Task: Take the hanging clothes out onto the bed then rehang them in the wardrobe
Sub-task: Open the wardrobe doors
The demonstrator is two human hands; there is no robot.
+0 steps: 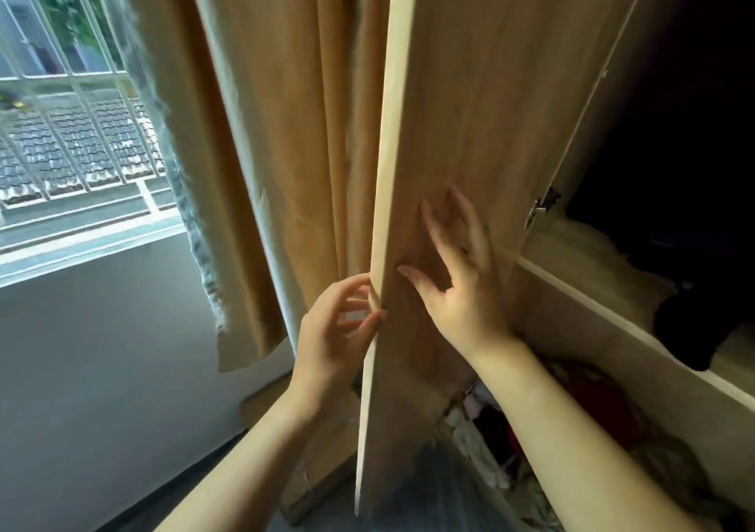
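A light wooden wardrobe door (461, 94) stands swung open in the middle of the head view, its pale edge facing me. My left hand (335, 335) is at that edge, fingertips touching it, fingers loosely curled. My right hand (457, 278) is spread flat against the door's inner face, fingers straight. The wardrobe interior (686, 123) at right is dark; dark clothes (690, 327) lie on a shelf (592, 298). Folded and loose clothes (502, 441), red, white and dark, fill the compartment below.
A tan curtain (294, 123) hangs right behind the open door, with a sheer curtain (179, 172) beside it. A barred window (77, 114) is at the left above a grey wall (102, 368). A door hinge (541, 204) sits on the wardrobe frame.
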